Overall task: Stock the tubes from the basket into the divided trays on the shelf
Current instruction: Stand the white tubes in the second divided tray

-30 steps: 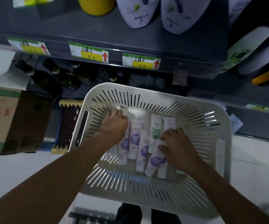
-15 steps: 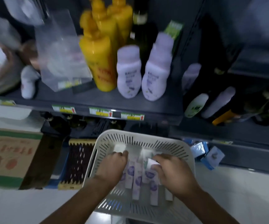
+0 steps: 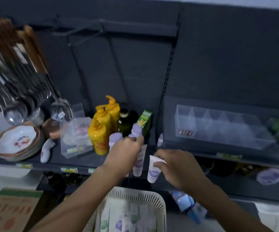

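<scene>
Shelf (image 3: 88,159) carries a clear divided tray (image 3: 210,139) at its right. Basket (image 3: 135,192) sits low at centre, with loose tubes (image 3: 118,223) lying inside. Left hand (image 3: 123,153) is raised before the shelf edge, fingers curled round one tube (image 3: 138,166) that hangs downward. Right hand (image 3: 179,168) is just beside it, fingers pinching a second tube (image 3: 153,171). Both held tubes are above the basket, left of the tray and apart from it.
</scene>
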`<move>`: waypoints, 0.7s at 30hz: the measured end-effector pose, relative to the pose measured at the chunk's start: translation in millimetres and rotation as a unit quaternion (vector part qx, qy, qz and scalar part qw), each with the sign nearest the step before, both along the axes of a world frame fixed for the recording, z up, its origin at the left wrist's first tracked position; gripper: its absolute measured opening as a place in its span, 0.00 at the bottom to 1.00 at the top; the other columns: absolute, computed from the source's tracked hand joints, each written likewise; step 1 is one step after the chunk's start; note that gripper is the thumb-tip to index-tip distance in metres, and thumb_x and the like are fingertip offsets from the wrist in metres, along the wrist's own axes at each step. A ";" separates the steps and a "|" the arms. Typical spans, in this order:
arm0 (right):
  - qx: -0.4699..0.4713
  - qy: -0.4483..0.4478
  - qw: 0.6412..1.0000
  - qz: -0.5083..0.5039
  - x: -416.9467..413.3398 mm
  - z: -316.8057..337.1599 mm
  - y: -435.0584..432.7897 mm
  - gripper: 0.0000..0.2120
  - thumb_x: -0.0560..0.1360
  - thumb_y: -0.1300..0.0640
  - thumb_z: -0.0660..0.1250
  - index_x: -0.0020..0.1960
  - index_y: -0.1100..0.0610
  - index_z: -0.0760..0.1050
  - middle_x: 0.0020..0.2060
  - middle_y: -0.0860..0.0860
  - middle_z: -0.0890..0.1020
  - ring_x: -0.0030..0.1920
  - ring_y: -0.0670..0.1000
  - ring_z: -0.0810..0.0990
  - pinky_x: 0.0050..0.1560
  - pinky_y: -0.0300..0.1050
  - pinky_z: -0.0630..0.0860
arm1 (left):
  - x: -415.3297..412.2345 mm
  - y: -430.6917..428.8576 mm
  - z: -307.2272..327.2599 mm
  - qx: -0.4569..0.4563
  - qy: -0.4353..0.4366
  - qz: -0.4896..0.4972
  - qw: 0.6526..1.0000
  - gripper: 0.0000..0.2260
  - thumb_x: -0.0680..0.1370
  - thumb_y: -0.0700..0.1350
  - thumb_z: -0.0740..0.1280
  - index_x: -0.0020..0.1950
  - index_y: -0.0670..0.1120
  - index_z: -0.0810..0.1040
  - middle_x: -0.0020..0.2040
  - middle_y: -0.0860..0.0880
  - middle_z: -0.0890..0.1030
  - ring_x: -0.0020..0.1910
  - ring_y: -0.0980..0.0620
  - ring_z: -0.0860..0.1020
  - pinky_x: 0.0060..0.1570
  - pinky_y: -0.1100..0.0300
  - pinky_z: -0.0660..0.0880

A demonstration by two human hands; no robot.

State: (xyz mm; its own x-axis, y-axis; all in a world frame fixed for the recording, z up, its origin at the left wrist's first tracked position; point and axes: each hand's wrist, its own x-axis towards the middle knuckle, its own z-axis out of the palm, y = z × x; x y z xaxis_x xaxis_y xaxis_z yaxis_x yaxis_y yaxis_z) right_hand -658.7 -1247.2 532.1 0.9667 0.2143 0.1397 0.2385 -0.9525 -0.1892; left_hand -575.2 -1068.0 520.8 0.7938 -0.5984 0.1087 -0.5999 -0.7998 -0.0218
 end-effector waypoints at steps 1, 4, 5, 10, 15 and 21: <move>0.002 -0.003 1.000 0.001 1.0 13.5 -8.5 0.09 0.78 0.46 0.60 0.51 0.49 0.73 0.44 0.48 0.82 0.44 0.55 0.79 0.44 0.52 0.76 | 3.8 -7.1 12.9 -0.033 -0.011 -0.005 0.999 0.17 0.71 0.35 0.68 0.57 0.46 0.72 0.49 0.45 0.80 0.46 0.42 0.81 0.35 0.53 0.73; 0.017 -0.031 0.999 0.015 2.4 48.0 -33.8 0.10 0.76 0.45 0.61 0.51 0.49 0.75 0.44 0.47 0.83 0.43 0.55 0.80 0.41 0.51 0.76 | 10.7 -27.4 55.5 -0.110 -0.029 -0.014 0.993 0.16 0.71 0.35 0.67 0.57 0.47 0.72 0.50 0.47 0.79 0.46 0.43 0.80 0.36 0.53 0.74; 0.025 -0.044 0.999 0.017 2.9 57.8 -41.7 0.10 0.75 0.45 0.61 0.50 0.48 0.76 0.43 0.47 0.83 0.42 0.54 0.80 0.40 0.51 0.77 | 12.4 -34.4 69.3 -0.135 -0.031 -0.026 0.990 0.15 0.72 0.36 0.67 0.57 0.47 0.73 0.49 0.47 0.79 0.45 0.44 0.79 0.36 0.54 0.72; 0.082 -0.089 0.993 0.015 10.7 98.0 -75.0 0.09 0.74 0.46 0.62 0.48 0.48 0.77 0.39 0.46 0.83 0.39 0.52 0.79 0.38 0.52 0.76 | 34.2 -69.0 117.1 -0.274 -0.062 -0.071 0.957 0.07 0.76 0.40 0.68 0.52 0.49 0.76 0.41 0.52 0.79 0.40 0.50 0.77 0.36 0.55 0.73; 0.137 -0.092 0.986 0.006 36.3 127.9 -103.1 0.05 0.73 0.47 0.66 0.46 0.47 0.76 0.39 0.42 0.82 0.39 0.47 0.79 0.40 0.49 0.75 | 69.0 -111.2 145.4 -0.308 -0.071 -0.077 0.946 0.05 0.78 0.43 0.69 0.52 0.49 0.77 0.41 0.52 0.79 0.40 0.51 0.76 0.38 0.57 0.72; 0.132 -0.115 0.985 0.004 68.8 135.7 -127.1 0.05 0.73 0.47 0.68 0.46 0.47 0.75 0.33 0.39 0.77 0.32 0.42 0.73 0.36 0.45 0.71 | 107.9 -149.8 148.5 -0.288 -0.056 -0.091 0.952 0.08 0.76 0.39 0.68 0.53 0.49 0.76 0.41 0.55 0.76 0.42 0.51 0.76 0.39 0.58 0.72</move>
